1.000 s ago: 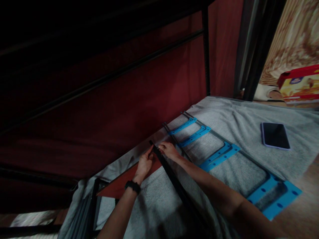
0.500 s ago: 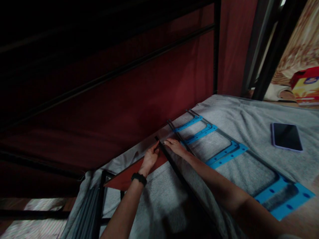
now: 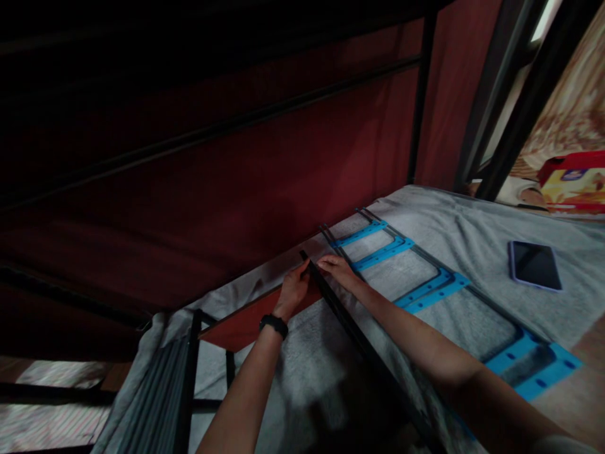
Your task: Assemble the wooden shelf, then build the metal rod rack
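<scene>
A long black bar (image 3: pixel 352 328) runs from the middle of the view toward the lower right, tilted up off the grey cloth (image 3: pixel 302 353). My left hand (image 3: pixel 293 290), with a black band on its wrist, is closed around the bar's far end from the left. On the bar's right side my right hand (image 3: pixel 336 268) has its fingers pinched together close to that same end; what they hold is too small or hidden to make out. Under my left hand lies a flat reddish-brown board (image 3: pixel 255 318). Right of the bar, blue slotted brackets (image 3: pixel 430 291) join dark rods lying on the cloth.
A phone (image 3: pixel 535 265) lies on the cloth at right. Behind stands a dark red panel (image 3: pixel 283 183) with black frame bars. A black metal frame (image 3: pixel 191 372) with grey tubes is at lower left. A red and yellow box (image 3: pixel 579 183) sits at the far right.
The view has shifted slightly. The black bar has turned a little, showing more of its side, and both hands have stayed at its far end.
</scene>
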Demonstrator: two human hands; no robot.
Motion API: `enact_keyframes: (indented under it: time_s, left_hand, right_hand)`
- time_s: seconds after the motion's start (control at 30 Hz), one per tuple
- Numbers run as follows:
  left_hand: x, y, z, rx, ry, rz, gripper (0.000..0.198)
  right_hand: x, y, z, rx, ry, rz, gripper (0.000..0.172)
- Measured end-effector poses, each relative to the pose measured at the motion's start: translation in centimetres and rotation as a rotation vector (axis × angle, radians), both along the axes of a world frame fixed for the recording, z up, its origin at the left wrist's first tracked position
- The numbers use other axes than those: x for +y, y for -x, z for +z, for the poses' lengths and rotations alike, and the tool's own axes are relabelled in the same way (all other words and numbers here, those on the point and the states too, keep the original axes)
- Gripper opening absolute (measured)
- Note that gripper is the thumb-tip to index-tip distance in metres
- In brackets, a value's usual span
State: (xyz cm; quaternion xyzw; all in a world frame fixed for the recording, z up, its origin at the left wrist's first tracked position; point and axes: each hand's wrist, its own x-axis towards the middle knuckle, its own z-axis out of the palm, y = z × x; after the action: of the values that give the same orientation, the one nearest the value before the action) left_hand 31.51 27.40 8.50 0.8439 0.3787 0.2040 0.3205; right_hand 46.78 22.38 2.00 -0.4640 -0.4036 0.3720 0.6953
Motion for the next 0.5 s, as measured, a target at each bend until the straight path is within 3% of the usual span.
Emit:
enact_keyframes:
  time_s: [0.23,0.5]
  left_hand:
    - [-0.38,-0.21,0.05,0.083,-0.027,0.027,0.053]
    - [-1.02,-0.42,-0.03,0.167,-0.111,0.041,0.048]
  right_hand:
    - [0.25,-0.39,-0.88,0.04,0.146,0.108,0.043]
    - [0.43,0.09,-0.12,0.039,0.164,0.021,0.046]
